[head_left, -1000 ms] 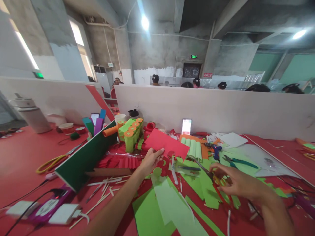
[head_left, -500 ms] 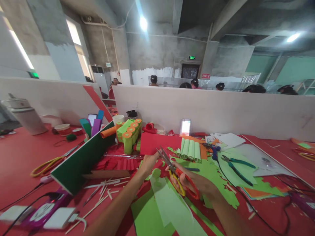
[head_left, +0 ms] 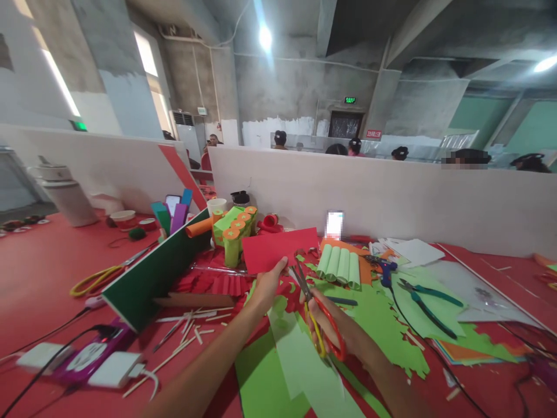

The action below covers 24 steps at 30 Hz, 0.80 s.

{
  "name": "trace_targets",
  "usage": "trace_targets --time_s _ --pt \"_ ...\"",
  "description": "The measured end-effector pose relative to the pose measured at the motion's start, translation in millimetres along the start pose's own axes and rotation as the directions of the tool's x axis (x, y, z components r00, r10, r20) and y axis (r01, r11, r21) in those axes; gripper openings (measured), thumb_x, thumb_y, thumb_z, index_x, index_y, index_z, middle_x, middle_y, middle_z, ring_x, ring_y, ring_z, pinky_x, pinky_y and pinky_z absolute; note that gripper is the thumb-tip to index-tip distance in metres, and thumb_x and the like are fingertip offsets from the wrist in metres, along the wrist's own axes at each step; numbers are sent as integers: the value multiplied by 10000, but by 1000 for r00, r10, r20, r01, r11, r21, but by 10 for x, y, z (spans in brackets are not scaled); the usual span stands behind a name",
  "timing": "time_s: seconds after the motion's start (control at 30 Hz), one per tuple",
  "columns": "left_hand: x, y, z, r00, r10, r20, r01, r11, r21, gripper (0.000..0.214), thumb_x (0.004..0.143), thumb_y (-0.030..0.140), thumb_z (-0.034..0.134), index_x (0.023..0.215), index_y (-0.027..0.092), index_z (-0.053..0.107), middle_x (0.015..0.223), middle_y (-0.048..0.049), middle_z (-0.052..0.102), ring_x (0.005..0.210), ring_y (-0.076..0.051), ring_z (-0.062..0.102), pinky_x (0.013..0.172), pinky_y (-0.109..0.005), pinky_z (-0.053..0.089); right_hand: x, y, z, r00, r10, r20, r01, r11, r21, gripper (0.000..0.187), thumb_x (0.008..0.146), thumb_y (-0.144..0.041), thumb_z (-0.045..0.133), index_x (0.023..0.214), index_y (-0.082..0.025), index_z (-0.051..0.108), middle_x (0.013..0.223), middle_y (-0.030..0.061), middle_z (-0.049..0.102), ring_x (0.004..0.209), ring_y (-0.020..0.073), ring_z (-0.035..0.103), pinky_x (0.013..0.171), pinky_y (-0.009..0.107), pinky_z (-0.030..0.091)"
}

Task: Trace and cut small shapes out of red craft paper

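A red sheet of paper [head_left: 278,248] is pinched by its lower edge in my left hand [head_left: 270,284], thumb on top. My right hand [head_left: 328,322] has its fingers through the loops of a pair of scissors [head_left: 324,325] with one red and one yellow handle. Their blades are spread a little and point up-left, just beside the sheet's lower right corner. Below my hands lie pale green paper [head_left: 300,360] and brighter green paper [head_left: 261,377]. Pale green paper rolls [head_left: 339,266] sit in a row to the right of the sheet.
Left of my hands, a dark green board [head_left: 139,284] leans at an angle near a green and orange paper model [head_left: 235,226]. Pliers [head_left: 429,305] and a blue glue gun [head_left: 385,267] lie at right. Wooden sticks, chargers [head_left: 115,368] and a bottle [head_left: 67,197] are at left.
The red sheet has been tilted, its right side raised, and its lower edge drawn toward my left hand. The scissor blades have closed somewhat and turned more upright. The view has shifted slightly left.
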<state>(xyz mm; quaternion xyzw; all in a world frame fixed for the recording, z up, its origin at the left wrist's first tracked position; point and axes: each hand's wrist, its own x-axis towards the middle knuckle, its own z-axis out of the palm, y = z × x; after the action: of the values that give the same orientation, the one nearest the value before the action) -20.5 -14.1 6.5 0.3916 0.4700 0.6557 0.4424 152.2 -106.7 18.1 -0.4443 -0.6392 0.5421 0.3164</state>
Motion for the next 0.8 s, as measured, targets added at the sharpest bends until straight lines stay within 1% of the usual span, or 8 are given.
trace_targets --time_s 0.07,0.13,0.2,0.33,0.43,0.6,0.73,0.8 --pt "-76 52 1 998 -61 24 60 997 54 349 672 517 720 638 170 688 691 -57 708 696 -216 658 750 -315 506 21 31 70 1000 -12 -24 12 1000 16 538 906 -696 407 1208 -260 497 709 -32 537 533 114 549 432 183 415" --pt "-145 98 -8 991 -127 36 118 976 185 395 705 557 690 633 169 701 701 -66 715 717 -230 654 761 -318 498 28 32 131 998 -45 -51 46 999 19 491 917 -673 415 1163 -259 508 729 -26 550 533 112 547 442 188 428" --pt "-195 118 -19 991 -127 47 110 960 259 404 722 569 680 671 170 717 743 -70 729 752 -243 655 777 -320 492 31 10 173 993 -88 -77 90 996 23 458 929 -654 410 1100 -244 521 729 -24 549 525 111 539 438 191 427" --pt "-238 87 -9 992 10 126 -33 982 187 318 752 494 689 816 184 724 906 -64 744 884 -253 662 864 -317 478 50 -29 197 984 -133 -122 139 990 38 440 931 -644 417 1070 -239 518 704 -34 536 486 106 511 436 202 424" --pt "-258 76 20 986 45 161 -72 984 165 280 776 460 681 857 194 714 998 -69 735 990 -262 648 957 -327 445 81 2 196 977 -164 -140 170 985 33 424 938 -632 421 1041 -232 518 691 -36 523 523 113 526 505 222 458" --pt "-307 125 49 989 54 139 -70 992 109 248 766 393 711 928 205 709 1074 -67 719 1131 -262 602 1036 -339 400 181 155 206 969 -172 -176 186 980 69 461 934 -661 387 1053 -229 498 664 -49 504 467 102 497 445 209 422" --pt "-321 135 46 992 9 129 -25 992 125 233 758 372 724 913 199 710 1088 -77 715 1118 -270 614 1042 -356 399 240 227 192 969 -160 -189 172 984 48 507 909 -694 400 1073 -223 492 630 -64 497 433 98 499 424 202 397" --pt "-311 122 43 994 23 105 -37 991 127 231 757 378 728 906 202 709 1064 -75 722 1136 -268 607 1055 -359 390 241 229 182 970 -154 -188 163 986 33 516 903 -700 406 1068 -219 493 623 -65 502 438 102 508 427 206 399"
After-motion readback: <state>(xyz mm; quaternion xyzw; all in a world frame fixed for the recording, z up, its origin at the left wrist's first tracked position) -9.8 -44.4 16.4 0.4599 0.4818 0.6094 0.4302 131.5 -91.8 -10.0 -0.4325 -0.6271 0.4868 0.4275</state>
